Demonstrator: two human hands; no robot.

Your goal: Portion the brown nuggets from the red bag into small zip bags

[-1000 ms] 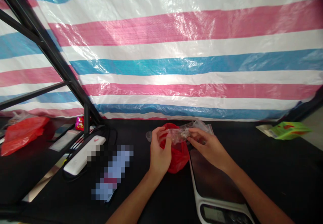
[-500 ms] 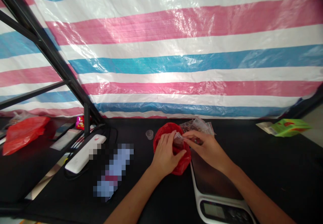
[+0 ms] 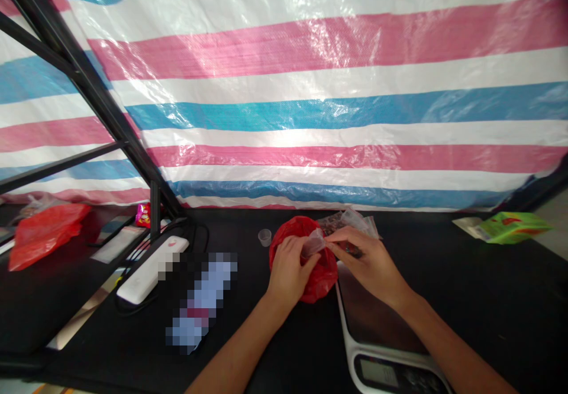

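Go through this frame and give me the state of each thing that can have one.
left hand: closed on the red plastic bag's mouth
right hand: pinching the clear plastic wrapper
red plastic bag: open, crumpled
clear plastic wrapper: held at the bag's mouth
small clear cup: upright
digital scale: readout unreadable
green pouch: lying flat
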